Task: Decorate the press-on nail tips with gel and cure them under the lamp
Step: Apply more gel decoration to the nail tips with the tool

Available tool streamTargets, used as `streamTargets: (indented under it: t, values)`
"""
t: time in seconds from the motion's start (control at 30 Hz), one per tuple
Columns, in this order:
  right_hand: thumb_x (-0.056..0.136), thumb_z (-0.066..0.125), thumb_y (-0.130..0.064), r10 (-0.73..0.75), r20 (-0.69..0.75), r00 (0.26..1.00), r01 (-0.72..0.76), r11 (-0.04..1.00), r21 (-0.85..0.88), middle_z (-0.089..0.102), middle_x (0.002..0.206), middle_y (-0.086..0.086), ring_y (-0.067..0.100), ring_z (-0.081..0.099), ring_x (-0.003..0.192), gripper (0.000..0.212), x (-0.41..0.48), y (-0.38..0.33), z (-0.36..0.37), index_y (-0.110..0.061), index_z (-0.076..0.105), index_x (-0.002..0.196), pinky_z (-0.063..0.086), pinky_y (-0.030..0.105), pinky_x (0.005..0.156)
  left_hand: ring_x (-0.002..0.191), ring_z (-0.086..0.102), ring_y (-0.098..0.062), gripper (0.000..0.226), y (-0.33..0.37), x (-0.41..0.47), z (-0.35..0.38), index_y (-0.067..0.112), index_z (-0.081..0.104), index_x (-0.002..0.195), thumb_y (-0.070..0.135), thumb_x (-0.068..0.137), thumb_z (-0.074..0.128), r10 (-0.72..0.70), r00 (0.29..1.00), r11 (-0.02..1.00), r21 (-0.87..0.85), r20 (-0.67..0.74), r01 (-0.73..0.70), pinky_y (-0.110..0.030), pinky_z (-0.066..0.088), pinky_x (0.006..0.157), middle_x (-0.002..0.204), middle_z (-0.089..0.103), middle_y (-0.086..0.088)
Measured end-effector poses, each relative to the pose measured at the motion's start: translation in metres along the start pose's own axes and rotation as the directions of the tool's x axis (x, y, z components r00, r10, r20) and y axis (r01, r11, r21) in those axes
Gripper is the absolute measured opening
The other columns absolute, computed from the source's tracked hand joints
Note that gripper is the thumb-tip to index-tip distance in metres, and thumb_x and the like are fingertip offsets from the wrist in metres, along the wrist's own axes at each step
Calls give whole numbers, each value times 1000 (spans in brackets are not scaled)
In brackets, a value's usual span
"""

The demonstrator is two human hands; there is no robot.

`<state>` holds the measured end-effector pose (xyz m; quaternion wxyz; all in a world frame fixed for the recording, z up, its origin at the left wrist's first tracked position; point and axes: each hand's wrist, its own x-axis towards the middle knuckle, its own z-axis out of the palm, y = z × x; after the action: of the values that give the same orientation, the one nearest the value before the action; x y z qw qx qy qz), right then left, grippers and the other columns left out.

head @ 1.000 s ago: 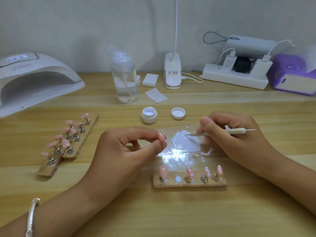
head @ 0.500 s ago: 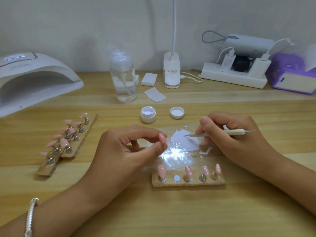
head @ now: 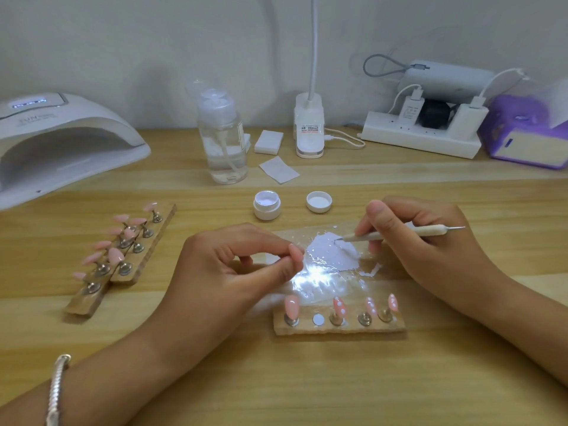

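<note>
Your right grip [head: 430,244] is closed round the dotting tool [head: 399,235], held like a pen. Its fine point sits in the white gel [head: 332,252] spread on the clear palette sheet [head: 347,284]. Your left grip [head: 233,272] pinches something small and pink between thumb and forefinger, just left of the gel. It is probably the nail tip missing from the bare magnet [head: 318,319] on the near holder [head: 338,329], though your fingers hide most of it.

Expect that tip to be featherlight, thin and stiff, with a glossy face that slips easily. Hold it by its edges or its metal base, never on the top where the gel goes.

The dotted tips [head: 339,305] on the holder stand right of a plain tip [head: 291,305], and their dots likely smear until cured. When you carry them to the curing lamp [head: 61,142] at the far left of the table [head: 307,379], lift the wooden holder by its ends and keep it level.
</note>
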<state>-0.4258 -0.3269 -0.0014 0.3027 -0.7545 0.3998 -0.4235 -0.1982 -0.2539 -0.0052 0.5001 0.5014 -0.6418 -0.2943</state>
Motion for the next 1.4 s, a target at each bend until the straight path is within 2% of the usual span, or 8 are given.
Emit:
streamTargets:
  t: [0.3,0.43,0.57,0.7,0.9,1.03,1.17,1.4]
  values:
    - [96,53,-44,24,-3,1000,-24,999,23,65,61,-3,6,61,55,36,0,0,0,-27,69,69,46,15,52,74,66,-15,9,1,0,1,28,80,76,20,76,82,-3,1000,1000,8,-1,3,-14,45,59,83,76,7]
    - [97,49,-46,14,-28,1000,-14,1000,6,66,66,-4,8,61,61,35,0,-1,-2,-28,71,76,45,16,56,72,64,-17,5,1,0,1,28,80,75,23,76,78,5,1000,1000,14,-6,-5,-25,46,57,82,76,7]
    - [97,43,-43,17,-43,999,-15,999,41,72,74,-9,1,66,73,39,-1,-5,-2,-22,74,88,42,7,64,74,65,-7,4,3,0,1,28,80,75,25,77,78,-4,1000,1000,21,9,4,-27,46,61,83,76,11]
    - [96,47,-40,-17,-26,1000,20,989,149,74,80,-14,-7,64,60,39,0,-16,-2,-13,75,90,41,1,62,80,68,-10,5,3,0,1,29,80,75,26,77,77,6,1000,1000,26,17,-6,-20,45,64,85,77,14]
    - [88,68,-35,-73,-41,996,83,943,324,62,58,-2,20,53,53,21,1,-34,1,-24,70,70,40,30,49,72,70,-9,6,4,-1,2,23,79,77,17,78,81,45,998,999,12,44,-46,-12,45,65,83,76,11]
    - [87,65,-30,-88,14,996,72,890,451,65,59,0,12,60,53,24,0,-47,10,-14,70,71,47,23,50,54,69,-16,6,5,-3,3,11,79,77,6,79,78,80,995,992,-99,62,-74,-17,51,56,82,74,2]
    - [80,73,-28,-99,37,994,73,897,435,61,55,7,21,53,48,22,-4,-50,18,-14,66,64,43,32,46,63,70,-19,4,8,-2,4,11,78,78,8,81,77,109,992,993,-61,68,-105,-20,54,61,69,72,9]
    - [87,68,-28,-86,72,994,47,903,427,66,58,3,21,64,51,22,-5,-49,25,-17,67,68,52,28,51,61,71,-20,6,10,-1,2,9,78,77,5,82,76,129,988,991,-47,82,-125,-23,55,63,70,72,9]
